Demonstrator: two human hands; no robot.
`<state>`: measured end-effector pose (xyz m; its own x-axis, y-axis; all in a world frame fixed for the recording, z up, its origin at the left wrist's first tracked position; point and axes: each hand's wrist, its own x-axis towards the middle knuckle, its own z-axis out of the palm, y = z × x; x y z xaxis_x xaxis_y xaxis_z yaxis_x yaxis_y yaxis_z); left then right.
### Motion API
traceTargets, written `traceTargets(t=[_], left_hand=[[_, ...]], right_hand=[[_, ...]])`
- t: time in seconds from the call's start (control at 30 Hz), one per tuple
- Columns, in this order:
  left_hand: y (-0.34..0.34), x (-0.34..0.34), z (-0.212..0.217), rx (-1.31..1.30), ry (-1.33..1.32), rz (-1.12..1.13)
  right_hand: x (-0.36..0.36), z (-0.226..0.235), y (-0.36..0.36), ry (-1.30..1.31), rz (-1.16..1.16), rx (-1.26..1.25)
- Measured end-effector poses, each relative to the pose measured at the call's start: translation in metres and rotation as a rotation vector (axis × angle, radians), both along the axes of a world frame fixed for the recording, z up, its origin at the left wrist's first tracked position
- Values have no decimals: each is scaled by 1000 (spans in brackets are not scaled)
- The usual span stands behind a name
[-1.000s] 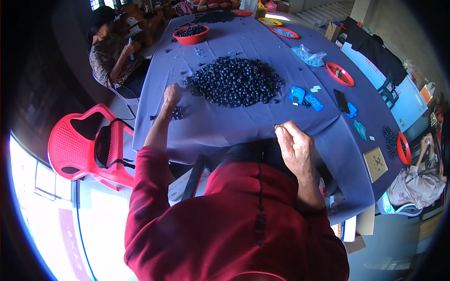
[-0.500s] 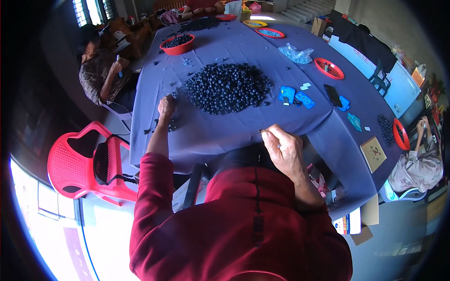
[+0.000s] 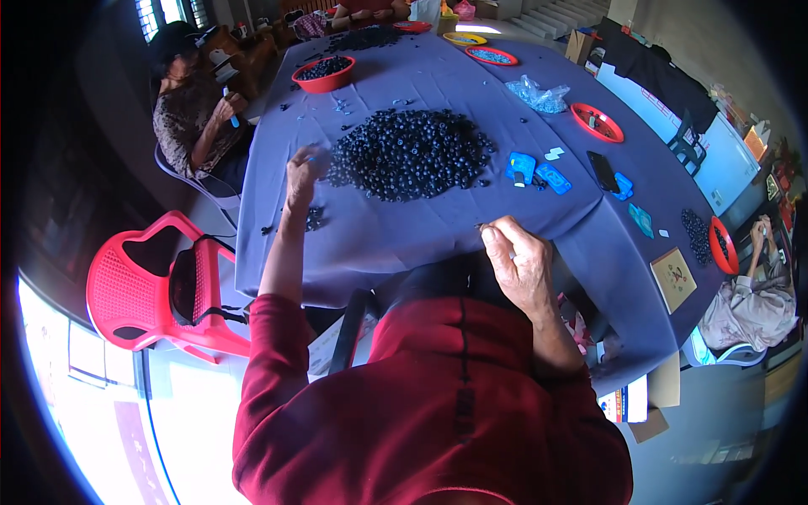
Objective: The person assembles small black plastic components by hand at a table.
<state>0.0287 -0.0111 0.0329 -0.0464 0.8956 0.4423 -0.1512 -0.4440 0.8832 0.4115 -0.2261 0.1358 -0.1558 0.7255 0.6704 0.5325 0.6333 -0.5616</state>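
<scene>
A broad heap of small black round parts (image 3: 412, 156) lies on the dark cloth-covered table (image 3: 404, 244) in front of me. Just left of the heap, my left hand (image 3: 300, 177) is closed above the cloth, a tiny blue piece (image 3: 311, 158) showing at its fingertips. My right hand (image 3: 522, 261) is raised at the table's near edge, thumb and forefinger pinched on a small dark piece (image 3: 480, 225), too small to name. A few loose black parts (image 3: 315, 219) lie beside my left forearm.
A red basin (image 3: 325, 76) of black parts stands beyond the heap. To the right lie blue packets (image 3: 553, 178), a phone (image 3: 602, 172), a bag of pale blue pieces (image 3: 539, 97) and a red tray (image 3: 598, 123). A pink chair (image 3: 143, 278) stands at left. Co-workers sit around the table.
My left hand has moved slightly away from me, up along the heap's left side, and a blue bit now shows in it. My right hand has shifted a little to the right, still pinching.
</scene>
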Motion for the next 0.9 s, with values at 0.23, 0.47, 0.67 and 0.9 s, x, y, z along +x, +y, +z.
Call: traceTargets(t=[0.23, 0.47, 0.67, 0.9], left_hand=[[-102, 161, 96, -18, -399, -688], [-148, 232, 96, -149, -560, -1003], [-163, 251, 81, -259, -563, -1039], [-161, 255, 67, -310, -664, -1198]], right_hand=[[7, -2, -1, 26, -11, 12], [12, 5, -7, 158, -28, 89], [14, 12, -10, 253, 74, 164], [17, 7, -7, 295, 273, 50]])
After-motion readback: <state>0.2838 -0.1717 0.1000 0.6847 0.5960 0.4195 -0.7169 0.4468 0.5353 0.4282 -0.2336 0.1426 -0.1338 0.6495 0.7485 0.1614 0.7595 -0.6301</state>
